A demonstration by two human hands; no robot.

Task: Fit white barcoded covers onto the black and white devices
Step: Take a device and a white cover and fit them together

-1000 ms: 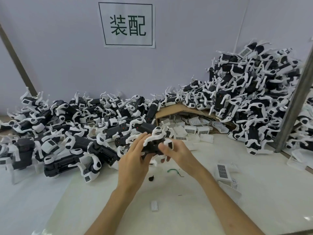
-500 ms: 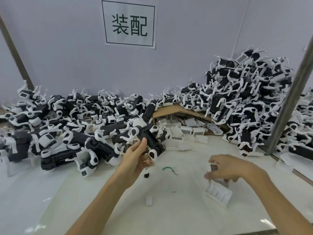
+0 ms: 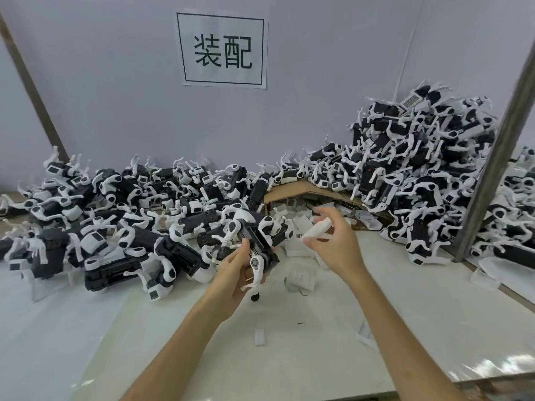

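Gripped in the left hand [image 3: 234, 273], thumb on the left side and fingers curled beneath: one black and white device [image 3: 256, 241], raised just above the table [image 3: 333, 357], near the middle of the scene. Long axis slanting from far left to near right, far end toward the left pile, near end toward the near edge. One long black face turned up toward the camera. White legs sticking out at both ends, one with a round joint hanging down at the near end, over the left palm.

Pinched in the right hand [image 3: 335, 247], between thumb and curled fingers: a white cover [image 3: 317, 229], blurred, barcode not readable. Long axis slanting from near left up to far right, near-left end pointing toward the device. Close on the device's right, not touching.

Far left: a low pile of devices [image 3: 115, 221] spread along the wall. Far right: a taller pile [image 3: 419, 169] heaped against the wall. Between them a cardboard box [image 3: 298, 190], open toward the near side, loose covers [image 3: 298, 244] spilling out. On the wall, a paper sign [image 3: 221, 50] with two printed characters. At right, a slanted metal post [image 3: 498, 157]. On the table below the hands: a small black part [image 3: 255, 297], a small white piece [image 3: 259, 337], another cover [image 3: 301, 277], blurred.
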